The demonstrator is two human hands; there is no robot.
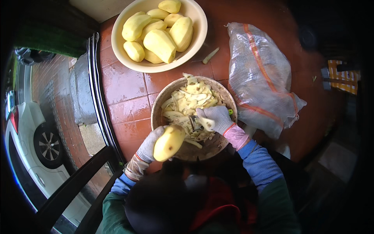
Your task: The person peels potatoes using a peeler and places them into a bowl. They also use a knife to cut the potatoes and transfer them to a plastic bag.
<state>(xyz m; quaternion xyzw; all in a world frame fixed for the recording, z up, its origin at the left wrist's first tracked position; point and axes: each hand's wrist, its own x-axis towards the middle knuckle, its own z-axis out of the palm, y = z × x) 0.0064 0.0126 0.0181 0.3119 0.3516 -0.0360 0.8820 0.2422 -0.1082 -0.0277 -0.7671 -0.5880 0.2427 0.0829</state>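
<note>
My left hand (149, 145), in a pale knit glove, grips a mostly peeled potato (169, 143) with a few dark spots. A peeler (193, 122) is in my gloved right hand (217, 117); its green handle end shows past the fist. A strip of peel (207, 124) hangs at the peeler's head, just right of the potato and apart from it. Both hands are above a round bowl (156, 108) heaped with potato peelings (192, 98). My fingers under the potato are hidden.
Beyond the peelings stands a cream basin (117, 52) of peeled potatoes (160, 44). A woven plastic sack (260, 76) with orange stripes lies at right on the red tiled floor (125, 83). One loose peel (211, 55) lies between. Dark rails (73, 178) and a white car (26, 146) are at left.
</note>
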